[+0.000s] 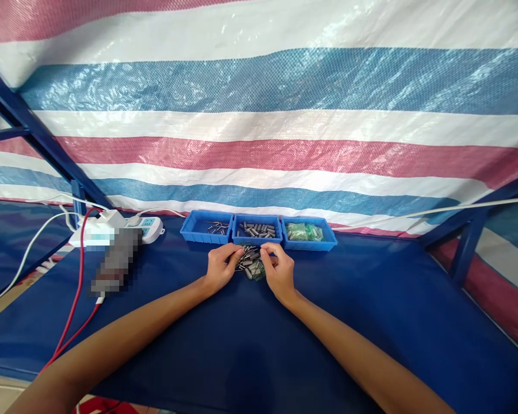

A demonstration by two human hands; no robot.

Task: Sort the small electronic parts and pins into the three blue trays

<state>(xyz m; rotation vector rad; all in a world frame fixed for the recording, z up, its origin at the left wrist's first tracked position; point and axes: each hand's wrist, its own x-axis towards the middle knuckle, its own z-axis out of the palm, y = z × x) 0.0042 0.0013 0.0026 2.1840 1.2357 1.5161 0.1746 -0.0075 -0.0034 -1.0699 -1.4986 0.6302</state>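
Note:
My left hand (222,267) is closed in a pinch at the left edge of a small heap of metal parts (250,265). Across from it, my right hand (280,271) pinches at the heap's right edge, thumb against fingers. Thin pins and short grey cylinders make up the heap, with some greenish clear plastic film at its lower side. What lies between the fingertips of either hand is too small to make out. Just behind the hands stand three blue bins: the left bin (190,234) has thin metal pins, the middle bin (256,240) grey cylinders, the right bin (311,245) green-tinted plastic bags.
A white power strip (153,229) with plugs and cables sits at the left on the blue tabletop (371,310). Near it lies a blurred-out dark object (118,261) with a red cable (75,299). A striped plastic sheet (259,123) hangs behind, between blue frame posts (461,247).

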